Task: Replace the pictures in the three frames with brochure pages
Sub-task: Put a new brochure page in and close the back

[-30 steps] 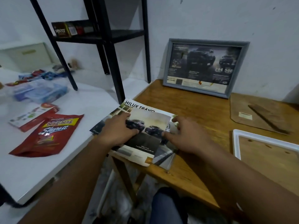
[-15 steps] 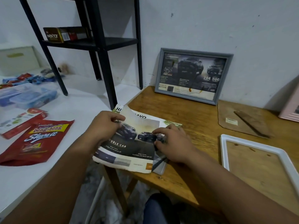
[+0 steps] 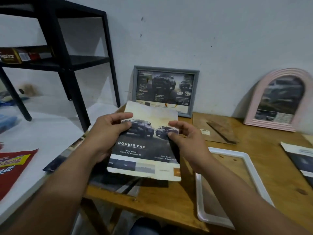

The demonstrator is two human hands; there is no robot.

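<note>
Brochure page (image 3: 145, 146) is up off the wooden bench (image 3: 169, 200), held tilted between both hands, print side facing the person. "DOUBLE CAB" text and two trucks visible on it, edges ragged.

Left hand (image 3: 108, 131): grip pinching the page's left edge, thumb on the front, fingers curled behind. Right hand (image 3: 184, 138): thumb and fingertips pinching the right edge at about mid-height.

Rest of the brochure (image 3: 116, 184) lies flat on the bench directly under the page, overhanging toward the white table (image 3: 50, 133) at 9 o'clock.

Grey frame (image 3: 165, 90) leans on the wall at 12 o'clock from the page, a truck brochure page already in it. Pink arched frame (image 3: 277, 100) leans on the wall at 2 o'clock, also with a printed page inside. White frame (image 3: 227, 189) lies flat on the bench at 4 o'clock, just beside the right wrist; only bare wood shows inside it. Brown backing board (image 3: 218, 128) lies flat on the bench between the grey and pink frames.

Red snack pouch (image 3: 15, 168) on the white table at 9 o'clock. Black shelf rack (image 3: 71, 61) stands at 10 o'clock.
</note>
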